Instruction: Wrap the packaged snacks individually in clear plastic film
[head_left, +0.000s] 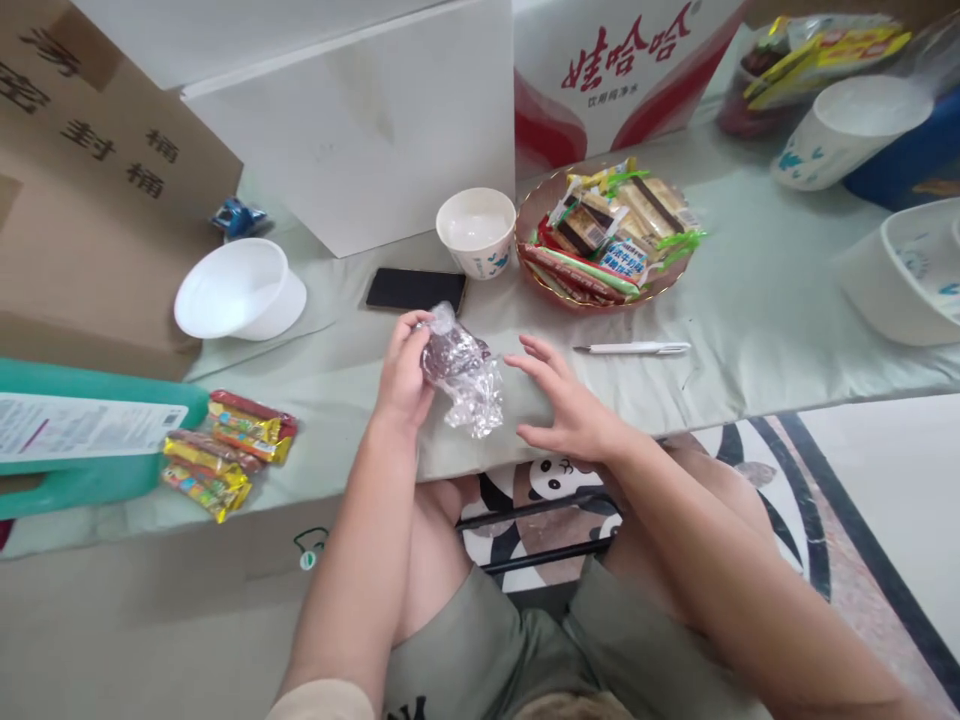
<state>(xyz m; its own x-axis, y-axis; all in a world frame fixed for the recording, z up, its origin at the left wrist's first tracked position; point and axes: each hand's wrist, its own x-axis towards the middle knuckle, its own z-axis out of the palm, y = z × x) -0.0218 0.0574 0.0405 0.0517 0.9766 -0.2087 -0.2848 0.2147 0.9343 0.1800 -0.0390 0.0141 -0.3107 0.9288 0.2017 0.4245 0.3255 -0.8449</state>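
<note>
My left hand (407,372) is closed on a crinkled clear plastic bag (474,395) with something dark purple-brown inside; I cannot make out what it is. The bag is just above the cloth-covered table near its front edge. To the right of the bag, my right hand (559,405) has its fingers spread and holds nothing. Just behind the bag lies a black phone (416,290). A white pen (632,348) rests on the cloth to the right of my right hand.
Behind stand a paper bowl (477,232) and a pinkish bowl of wrapped snacks (540,285). At left are a white plastic bowl (240,290), yellow-red snack packs (225,450) and a green jug (90,440). Paper cups (832,135) stand at right; boxes (375,130) line the back.
</note>
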